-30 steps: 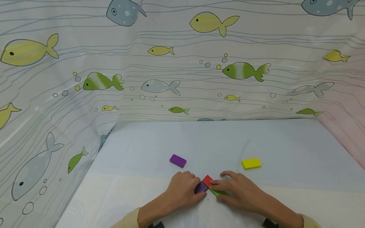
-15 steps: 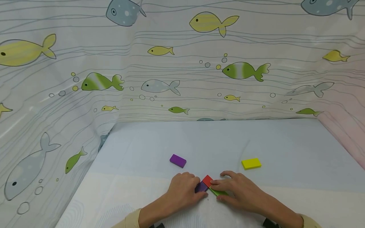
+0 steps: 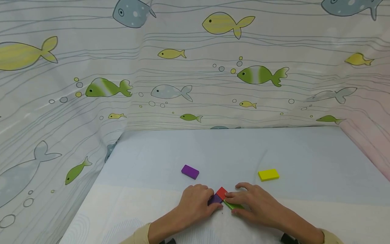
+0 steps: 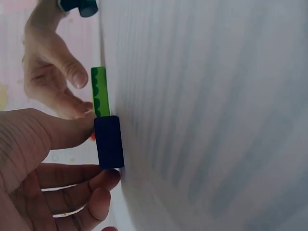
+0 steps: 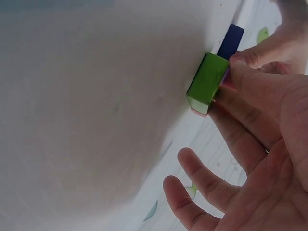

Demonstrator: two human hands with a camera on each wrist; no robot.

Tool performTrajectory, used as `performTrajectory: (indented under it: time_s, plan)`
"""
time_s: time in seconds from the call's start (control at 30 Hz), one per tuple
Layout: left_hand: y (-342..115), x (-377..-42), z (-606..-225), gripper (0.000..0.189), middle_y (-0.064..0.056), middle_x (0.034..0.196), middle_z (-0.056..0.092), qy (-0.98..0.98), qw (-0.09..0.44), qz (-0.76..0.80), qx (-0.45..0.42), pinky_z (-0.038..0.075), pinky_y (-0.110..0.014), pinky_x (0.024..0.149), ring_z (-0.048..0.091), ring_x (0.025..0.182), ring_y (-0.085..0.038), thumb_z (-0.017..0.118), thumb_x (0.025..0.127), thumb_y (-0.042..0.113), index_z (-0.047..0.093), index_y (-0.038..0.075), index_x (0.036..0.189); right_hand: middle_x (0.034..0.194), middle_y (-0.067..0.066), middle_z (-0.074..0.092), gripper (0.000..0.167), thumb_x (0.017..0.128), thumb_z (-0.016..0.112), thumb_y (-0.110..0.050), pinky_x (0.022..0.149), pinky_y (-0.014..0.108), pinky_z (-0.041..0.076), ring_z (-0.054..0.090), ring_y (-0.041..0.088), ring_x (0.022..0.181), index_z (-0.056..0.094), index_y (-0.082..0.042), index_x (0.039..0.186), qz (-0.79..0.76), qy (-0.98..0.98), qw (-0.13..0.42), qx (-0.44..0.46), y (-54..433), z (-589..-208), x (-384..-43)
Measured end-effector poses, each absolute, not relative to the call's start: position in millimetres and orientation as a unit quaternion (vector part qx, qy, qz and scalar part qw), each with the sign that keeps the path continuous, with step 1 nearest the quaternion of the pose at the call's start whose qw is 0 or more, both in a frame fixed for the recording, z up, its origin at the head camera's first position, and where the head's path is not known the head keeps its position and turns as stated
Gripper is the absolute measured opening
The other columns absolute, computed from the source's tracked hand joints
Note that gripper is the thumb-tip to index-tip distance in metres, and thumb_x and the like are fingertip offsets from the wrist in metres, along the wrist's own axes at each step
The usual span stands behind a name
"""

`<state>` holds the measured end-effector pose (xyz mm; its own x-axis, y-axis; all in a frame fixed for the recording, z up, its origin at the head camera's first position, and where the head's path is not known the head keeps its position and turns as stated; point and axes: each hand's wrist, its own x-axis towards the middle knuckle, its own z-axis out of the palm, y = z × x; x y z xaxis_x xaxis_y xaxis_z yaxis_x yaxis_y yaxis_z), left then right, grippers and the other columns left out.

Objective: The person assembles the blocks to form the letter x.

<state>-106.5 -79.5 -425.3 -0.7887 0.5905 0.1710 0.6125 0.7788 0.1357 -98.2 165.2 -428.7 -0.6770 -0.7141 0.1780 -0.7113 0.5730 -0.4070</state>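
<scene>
In the head view my left hand (image 3: 196, 200) pinches a dark purple block (image 3: 215, 199) between thumb and fingers. That block (image 4: 109, 142) looks dark blue in the left wrist view. Across from it my right hand (image 3: 256, 203) holds a green block (image 3: 233, 205), its thumb and fingers on either side (image 5: 209, 79). A red block (image 3: 221, 193) sits at the far corner where the purple and green blocks meet, and a right fingertip touches it. The ring and little fingers of my right hand spread away from the blocks in the right wrist view.
A second purple block (image 3: 190, 172) lies beyond my left hand, and a yellow block (image 3: 268, 175) beyond my right. The white-covered table (image 3: 152, 152) ends at a fish-patterned curtain (image 3: 195, 74) behind and at the left. Black wrist straps (image 3: 288, 239) show at the bottom.
My left thumb has shifted slightly right along the purple block. The right hand and the blocks look nearly still. The curtain's fish pattern at the left slides leftward.
</scene>
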Motion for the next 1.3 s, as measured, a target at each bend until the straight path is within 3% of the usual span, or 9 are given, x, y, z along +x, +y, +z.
performTrajectory:
  time_s: [0.1,0.27,0.43,0.6,0.8,1.3]
  plan:
    - [-82,-107,-426,0.035,0.011,0.063,0.051,-0.937,0.079,-0.090,-0.327,0.032,-0.020,0.051,0.043,0.060,-0.006,0.075,0.084,0.050,0.065,0.018,0.073,0.125,-0.017,0.064,0.037,0.091,0.072,-0.034,0.086,0.048,0.049,0.054,0.026,0.115,0.069,-0.027,0.127,-0.226,0.889,0.015,-0.399,165,-428,-99]
    - [-86,-108,-427,0.030,0.006,0.091,0.070,-0.931,0.111,-0.093,-0.336,0.047,-0.025,0.064,0.057,0.082,-0.012,0.076,0.084,0.046,0.075,0.018,0.095,0.126,-0.018,0.063,0.037,0.091,0.071,-0.035,0.085,0.048,0.048,0.054,0.026,0.116,0.069,-0.029,0.127,-0.218,0.893,0.022,-0.394,165,-429,-100]
    - [-89,-107,-426,0.027,0.007,0.099,0.071,-0.912,0.132,-0.102,-0.375,0.045,-0.025,0.066,0.057,0.088,-0.012,0.076,0.086,0.040,0.075,0.019,0.102,0.126,-0.018,0.063,0.037,0.091,0.071,-0.035,0.085,0.048,0.048,0.054,0.026,0.116,0.069,-0.029,0.127,-0.219,0.894,0.021,-0.390,165,-428,-100]
    - [-91,-105,-428,0.026,0.008,0.103,0.070,-0.906,0.121,-0.108,-0.392,0.040,-0.023,0.066,0.056,0.091,-0.012,0.076,0.087,0.037,0.076,0.018,0.106,0.127,-0.017,0.063,0.037,0.091,0.071,-0.035,0.085,0.048,0.048,0.054,0.026,0.116,0.069,-0.029,0.127,-0.217,0.894,0.016,-0.392,165,-428,-100]
    - [-91,-104,-430,0.027,0.008,0.108,0.070,-0.895,0.126,-0.105,-0.415,0.044,-0.027,0.071,0.056,0.095,-0.014,0.076,0.086,0.036,0.075,0.018,0.107,0.126,-0.017,0.063,0.038,0.090,0.072,-0.035,0.085,0.047,0.049,0.054,0.026,0.116,0.069,-0.029,0.127,-0.218,0.893,0.013,-0.392,165,-429,-100]
    - [-90,-104,-428,0.033,0.009,0.117,0.068,-0.878,0.116,-0.077,-0.458,0.045,-0.028,0.073,0.056,0.101,-0.015,0.072,0.089,0.042,0.075,0.020,0.113,0.126,-0.020,0.062,0.038,0.090,0.072,-0.034,0.087,0.049,0.049,0.054,0.026,0.118,0.069,-0.029,0.127,-0.225,0.897,0.040,-0.378,164,-427,-101]
